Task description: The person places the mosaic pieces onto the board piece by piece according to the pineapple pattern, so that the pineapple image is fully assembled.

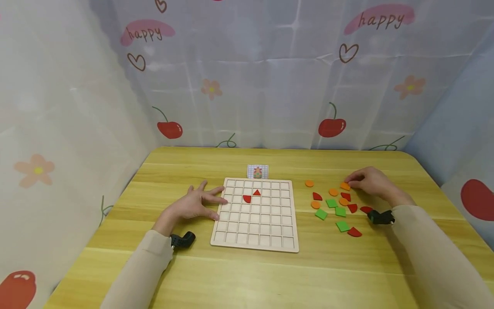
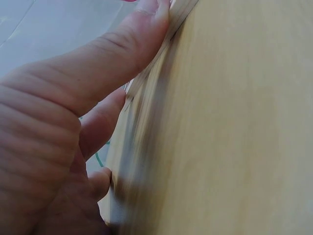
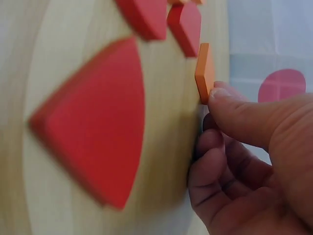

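A pale wooden grid board (image 1: 236,235) lies on the table, bearing a red quarter-circle tile (image 1: 247,199) and a red triangle tile (image 1: 257,192). My left hand (image 1: 197,202) rests at the board's left edge with its fingers spread; in the left wrist view, the thumb (image 2: 117,54) touches that edge. To the right of the board, my right hand (image 1: 371,182) pinches an orange four-sided tile (image 1: 345,186) at the far side of the loose tiles. The right wrist view shows the thumb against this orange tile (image 3: 205,73), with the fingers partly hidden behind it.
Several loose tiles lie right of the board: orange discs (image 1: 309,183), green squares (image 1: 321,214) and red quarter circles (image 1: 354,232). One red quarter circle (image 3: 98,122) lies below my right wrist. A small printed pattern card (image 1: 257,171) sits behind the board. Patterned curtains (image 1: 247,86) surround the table.
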Action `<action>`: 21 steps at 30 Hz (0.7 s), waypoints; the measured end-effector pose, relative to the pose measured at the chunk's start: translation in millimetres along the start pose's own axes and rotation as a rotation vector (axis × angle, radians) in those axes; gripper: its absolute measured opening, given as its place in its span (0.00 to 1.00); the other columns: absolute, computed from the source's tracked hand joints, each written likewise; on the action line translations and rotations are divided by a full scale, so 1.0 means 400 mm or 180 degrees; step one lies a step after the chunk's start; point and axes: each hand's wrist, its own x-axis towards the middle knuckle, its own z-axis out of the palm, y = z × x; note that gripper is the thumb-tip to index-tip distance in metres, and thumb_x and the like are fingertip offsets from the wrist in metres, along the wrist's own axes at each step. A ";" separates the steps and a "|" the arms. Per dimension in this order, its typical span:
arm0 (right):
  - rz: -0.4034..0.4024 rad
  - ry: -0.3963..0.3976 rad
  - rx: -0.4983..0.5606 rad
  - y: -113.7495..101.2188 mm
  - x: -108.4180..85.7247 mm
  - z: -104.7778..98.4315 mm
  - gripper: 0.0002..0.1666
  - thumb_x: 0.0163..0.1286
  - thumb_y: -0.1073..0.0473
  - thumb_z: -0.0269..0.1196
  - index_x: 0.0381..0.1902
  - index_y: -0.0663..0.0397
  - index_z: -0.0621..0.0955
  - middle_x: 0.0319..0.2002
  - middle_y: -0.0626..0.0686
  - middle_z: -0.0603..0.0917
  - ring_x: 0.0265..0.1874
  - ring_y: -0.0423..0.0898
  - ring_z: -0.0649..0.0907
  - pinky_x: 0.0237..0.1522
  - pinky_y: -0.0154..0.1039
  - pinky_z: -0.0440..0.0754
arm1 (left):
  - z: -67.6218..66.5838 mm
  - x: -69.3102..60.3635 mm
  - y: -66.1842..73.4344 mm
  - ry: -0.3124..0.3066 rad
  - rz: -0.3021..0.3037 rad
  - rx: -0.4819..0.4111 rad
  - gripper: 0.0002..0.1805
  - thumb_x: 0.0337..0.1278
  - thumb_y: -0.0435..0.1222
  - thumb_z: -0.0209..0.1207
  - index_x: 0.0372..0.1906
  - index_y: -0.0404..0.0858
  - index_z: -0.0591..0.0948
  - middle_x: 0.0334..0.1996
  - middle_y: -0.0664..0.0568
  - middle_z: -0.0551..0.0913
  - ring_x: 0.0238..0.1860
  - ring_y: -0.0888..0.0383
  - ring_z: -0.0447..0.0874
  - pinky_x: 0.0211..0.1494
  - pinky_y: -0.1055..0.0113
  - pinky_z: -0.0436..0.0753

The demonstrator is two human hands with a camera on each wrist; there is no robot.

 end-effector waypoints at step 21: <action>-0.0216 -0.0055 -0.0040 0.039 -0.023 -0.003 0.21 0.69 0.59 0.70 0.54 0.67 0.84 0.44 0.60 0.88 0.38 0.46 0.80 0.41 0.38 0.79 | -0.001 -0.001 0.006 0.0005 0.0022 -0.0004 0.29 0.51 0.51 0.75 0.61 0.59 0.85 0.80 0.60 0.62 0.83 0.35 0.24 0.74 0.28 0.19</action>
